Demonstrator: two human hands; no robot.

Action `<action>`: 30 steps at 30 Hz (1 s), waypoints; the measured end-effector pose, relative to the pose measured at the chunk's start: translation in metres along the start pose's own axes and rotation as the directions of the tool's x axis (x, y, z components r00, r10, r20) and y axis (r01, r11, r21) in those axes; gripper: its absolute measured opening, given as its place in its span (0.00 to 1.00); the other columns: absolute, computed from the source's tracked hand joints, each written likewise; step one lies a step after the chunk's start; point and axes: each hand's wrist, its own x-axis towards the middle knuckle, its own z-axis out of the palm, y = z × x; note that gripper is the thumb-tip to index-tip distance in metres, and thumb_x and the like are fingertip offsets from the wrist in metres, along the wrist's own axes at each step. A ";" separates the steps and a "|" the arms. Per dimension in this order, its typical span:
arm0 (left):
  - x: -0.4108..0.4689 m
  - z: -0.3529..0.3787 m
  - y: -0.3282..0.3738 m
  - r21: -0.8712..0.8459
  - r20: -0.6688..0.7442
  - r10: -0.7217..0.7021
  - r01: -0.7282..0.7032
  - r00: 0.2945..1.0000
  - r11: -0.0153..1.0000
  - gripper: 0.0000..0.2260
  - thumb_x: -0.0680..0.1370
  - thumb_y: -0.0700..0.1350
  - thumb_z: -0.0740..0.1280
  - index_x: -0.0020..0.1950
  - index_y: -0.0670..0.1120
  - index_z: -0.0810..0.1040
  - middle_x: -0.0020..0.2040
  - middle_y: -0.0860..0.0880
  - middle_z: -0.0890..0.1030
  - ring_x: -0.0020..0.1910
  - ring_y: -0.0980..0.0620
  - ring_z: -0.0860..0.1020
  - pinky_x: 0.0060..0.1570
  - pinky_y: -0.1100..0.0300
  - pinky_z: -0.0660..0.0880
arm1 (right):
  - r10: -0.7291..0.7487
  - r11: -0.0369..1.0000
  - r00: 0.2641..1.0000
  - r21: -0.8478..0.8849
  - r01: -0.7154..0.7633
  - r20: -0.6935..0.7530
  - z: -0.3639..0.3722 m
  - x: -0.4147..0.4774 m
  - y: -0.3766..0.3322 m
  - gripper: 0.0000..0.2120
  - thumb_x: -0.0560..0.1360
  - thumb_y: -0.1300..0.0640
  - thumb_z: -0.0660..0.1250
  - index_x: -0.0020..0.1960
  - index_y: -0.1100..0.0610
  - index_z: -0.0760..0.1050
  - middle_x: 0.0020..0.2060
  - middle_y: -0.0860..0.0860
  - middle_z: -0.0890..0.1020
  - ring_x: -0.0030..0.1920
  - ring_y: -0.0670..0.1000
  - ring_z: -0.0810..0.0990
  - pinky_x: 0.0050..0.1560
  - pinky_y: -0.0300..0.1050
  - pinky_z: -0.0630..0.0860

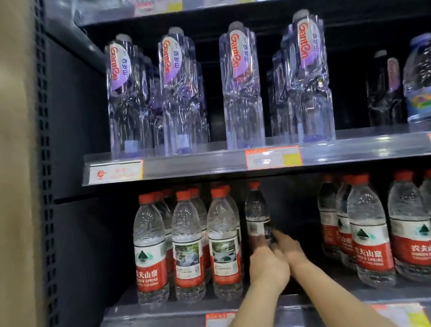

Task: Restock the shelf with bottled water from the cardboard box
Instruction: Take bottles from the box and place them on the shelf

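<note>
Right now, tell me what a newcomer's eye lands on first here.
The left hand and right hand hold one red-capped bottle in the dark gap on the lower shelf. Red-labelled bottles flank it on both sides; tall purple-labelled bottles line the shelf above.

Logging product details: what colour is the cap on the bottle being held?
Red cap on the bottle, head view.

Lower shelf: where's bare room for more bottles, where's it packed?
Bare lane on the lower shelf between the left red-cap rows and the right red-cap rows. The left hand and right hand hold one bottle deep in it; the shelf to its right is free. Both flanking rows are packed.
</note>
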 end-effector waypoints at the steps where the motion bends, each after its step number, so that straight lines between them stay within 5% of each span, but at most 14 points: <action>1: 0.001 0.001 -0.002 -0.007 -0.003 0.005 -0.005 1.000 1.000 0.17 0.87 0.50 0.59 0.73 0.44 0.75 0.63 0.39 0.83 0.62 0.39 0.82 0.58 0.55 0.77 | -0.017 1.000 1.000 -0.021 0.017 -0.002 0.001 0.000 0.001 0.15 0.85 0.54 0.62 0.71 0.51 0.74 0.63 0.57 0.82 0.58 0.56 0.80 0.49 0.36 0.68; 5: 0.006 0.006 -0.004 -0.035 -0.036 0.037 -0.038 0.999 0.999 0.19 0.86 0.48 0.60 0.77 0.47 0.71 0.63 0.39 0.83 0.62 0.39 0.82 0.58 0.54 0.77 | -0.140 0.978 0.989 -0.162 0.132 -0.038 0.003 0.003 0.010 0.17 0.86 0.52 0.59 0.72 0.56 0.75 0.65 0.60 0.81 0.64 0.60 0.80 0.62 0.44 0.75; 8: 0.007 0.008 -0.005 -0.070 -0.066 0.045 -0.050 0.997 0.996 0.18 0.86 0.47 0.61 0.77 0.49 0.72 0.62 0.40 0.84 0.61 0.39 0.83 0.59 0.53 0.78 | -0.075 0.994 0.997 -0.080 0.074 -0.002 0.002 -0.001 0.011 0.18 0.86 0.51 0.61 0.65 0.63 0.79 0.56 0.60 0.85 0.56 0.59 0.83 0.53 0.39 0.79; 12: 0.003 0.003 -0.002 -0.080 -0.083 0.056 -0.063 0.995 0.995 0.22 0.86 0.47 0.60 0.81 0.51 0.69 0.65 0.41 0.83 0.64 0.40 0.82 0.58 0.56 0.75 | -0.070 0.994 0.995 -0.084 0.076 0.078 -0.007 -0.011 0.005 0.20 0.86 0.58 0.59 0.76 0.64 0.68 0.72 0.61 0.76 0.72 0.60 0.74 0.72 0.49 0.70; 15: -0.010 -0.001 0.003 -0.032 -0.064 0.122 -0.124 0.991 0.992 0.21 0.86 0.48 0.60 0.79 0.50 0.71 0.66 0.41 0.83 0.63 0.40 0.82 0.62 0.53 0.78 | -0.010 0.998 0.998 -0.055 0.014 0.057 -0.030 -0.027 0.002 0.24 0.85 0.54 0.61 0.79 0.60 0.66 0.73 0.59 0.75 0.72 0.59 0.74 0.69 0.44 0.70; 22: -0.057 -0.020 0.016 0.135 0.029 0.317 -0.318 0.948 0.939 0.21 0.87 0.50 0.57 0.80 0.49 0.70 0.72 0.44 0.79 0.66 0.42 0.80 0.64 0.45 0.78 | -0.164 0.971 0.985 -0.185 0.153 -0.044 -0.061 -0.086 0.001 0.20 0.82 0.56 0.63 0.74 0.55 0.74 0.67 0.54 0.82 0.65 0.55 0.81 0.58 0.38 0.72; 27: -0.051 -0.025 0.009 0.309 0.053 0.411 -0.406 0.910 0.860 0.20 0.89 0.47 0.55 0.81 0.57 0.66 0.74 0.51 0.78 0.66 0.50 0.81 0.61 0.51 0.79 | -0.124 0.971 0.990 -0.213 0.107 -0.067 -0.077 -0.104 0.001 0.25 0.79 0.60 0.63 0.76 0.52 0.72 0.67 0.51 0.82 0.64 0.53 0.81 0.62 0.43 0.77; 30: -0.055 -0.028 0.017 0.453 0.262 0.395 -0.474 0.880 0.755 0.25 0.88 0.46 0.57 0.85 0.55 0.58 0.83 0.51 0.66 0.78 0.51 0.69 0.75 0.56 0.68 | -0.029 0.967 0.999 -0.255 0.019 -0.033 -0.097 -0.112 -0.005 0.27 0.79 0.59 0.62 0.78 0.51 0.69 0.69 0.51 0.80 0.67 0.53 0.80 0.66 0.46 0.76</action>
